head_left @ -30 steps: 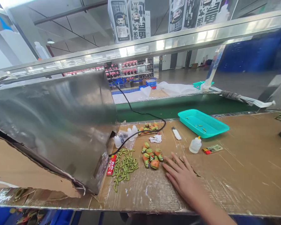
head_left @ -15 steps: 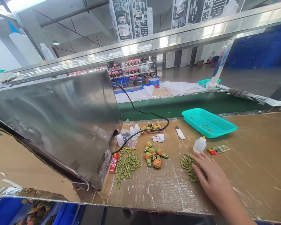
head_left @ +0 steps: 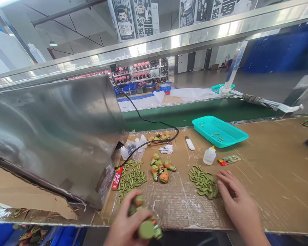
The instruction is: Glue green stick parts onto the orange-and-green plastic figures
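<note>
My left hand point(head_left: 129, 218) is closed around a few green-and-orange figurine pieces point(head_left: 146, 229), blurred by motion, over the table's front edge. My right hand point(head_left: 237, 200) rests with fingers apart at the right side of a pile of small curved green pieces point(head_left: 204, 182); it holds nothing that I can see. A second pile of such pieces point(head_left: 133, 176) lies on the left, partly behind my left hand. Between the piles sits a cluster of green-and-orange figurine parts point(head_left: 160, 167).
Behind the right pile stand a yellow-tipped bottle point(head_left: 209, 156), a small packet point(head_left: 229, 160) and a turquoise basket point(head_left: 236, 140) with a few green pieces. A black cable point(head_left: 143, 119) crosses the table's back. A metal panel point(head_left: 53, 130) rises at left; a red packet point(head_left: 117, 178) lies beside it.
My left hand has come into view from below, carrying figurine pieces. My right hand has drawn back from the right pile to its side, uncovering it. The view has shifted slightly.
</note>
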`<act>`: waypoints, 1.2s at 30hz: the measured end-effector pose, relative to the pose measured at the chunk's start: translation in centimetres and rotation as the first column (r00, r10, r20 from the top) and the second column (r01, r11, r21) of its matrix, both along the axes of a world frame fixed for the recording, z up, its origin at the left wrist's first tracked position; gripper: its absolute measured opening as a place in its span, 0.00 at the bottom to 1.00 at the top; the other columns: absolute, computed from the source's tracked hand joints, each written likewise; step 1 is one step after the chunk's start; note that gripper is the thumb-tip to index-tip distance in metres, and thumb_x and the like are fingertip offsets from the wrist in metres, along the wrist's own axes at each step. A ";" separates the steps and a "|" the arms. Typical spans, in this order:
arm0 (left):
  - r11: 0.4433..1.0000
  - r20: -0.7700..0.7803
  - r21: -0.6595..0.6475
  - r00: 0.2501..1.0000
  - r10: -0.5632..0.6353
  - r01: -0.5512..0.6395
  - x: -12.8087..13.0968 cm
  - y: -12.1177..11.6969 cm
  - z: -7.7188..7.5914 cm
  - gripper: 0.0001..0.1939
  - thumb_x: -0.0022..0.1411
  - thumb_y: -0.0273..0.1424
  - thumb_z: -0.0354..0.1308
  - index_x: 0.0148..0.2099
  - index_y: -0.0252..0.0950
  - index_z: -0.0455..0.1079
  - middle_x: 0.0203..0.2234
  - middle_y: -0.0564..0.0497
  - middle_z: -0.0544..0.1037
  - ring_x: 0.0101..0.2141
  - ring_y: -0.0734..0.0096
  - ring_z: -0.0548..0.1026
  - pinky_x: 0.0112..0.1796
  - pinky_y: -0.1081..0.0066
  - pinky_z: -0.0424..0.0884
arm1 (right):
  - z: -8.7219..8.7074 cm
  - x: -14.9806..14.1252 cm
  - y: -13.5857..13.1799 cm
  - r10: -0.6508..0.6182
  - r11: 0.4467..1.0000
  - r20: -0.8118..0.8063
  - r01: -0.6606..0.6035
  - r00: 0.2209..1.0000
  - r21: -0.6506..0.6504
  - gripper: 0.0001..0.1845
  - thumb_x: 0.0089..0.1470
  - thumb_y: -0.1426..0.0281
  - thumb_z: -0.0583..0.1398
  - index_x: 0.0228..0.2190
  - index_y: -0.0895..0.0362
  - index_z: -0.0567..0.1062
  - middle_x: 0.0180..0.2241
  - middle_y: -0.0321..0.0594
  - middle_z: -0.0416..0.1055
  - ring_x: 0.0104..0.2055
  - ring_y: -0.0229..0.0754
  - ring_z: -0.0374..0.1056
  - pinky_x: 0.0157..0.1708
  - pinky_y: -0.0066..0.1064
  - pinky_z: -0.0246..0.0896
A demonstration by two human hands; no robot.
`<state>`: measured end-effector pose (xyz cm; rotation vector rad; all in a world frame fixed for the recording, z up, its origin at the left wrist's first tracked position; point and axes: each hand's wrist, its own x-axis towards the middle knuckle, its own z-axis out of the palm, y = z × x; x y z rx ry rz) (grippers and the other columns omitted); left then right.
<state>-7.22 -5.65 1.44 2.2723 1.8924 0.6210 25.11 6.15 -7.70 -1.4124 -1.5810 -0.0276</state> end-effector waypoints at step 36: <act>0.987 0.027 0.150 0.999 0.047 -0.050 5.9 5.0 -4.1 0.34 0.55 0.30 0.57 0.63 0.44 0.50 0.62 0.40 0.53 0.61 0.45 0.47 0.54 0.41 0.53 | 1.6 -10.1 -4.7 0.467 0.864 0.393 -0.503 0.792 -0.014 0.22 0.57 0.78 0.50 0.53 0.59 0.65 0.57 0.46 0.59 0.60 0.56 0.52 0.49 0.51 0.62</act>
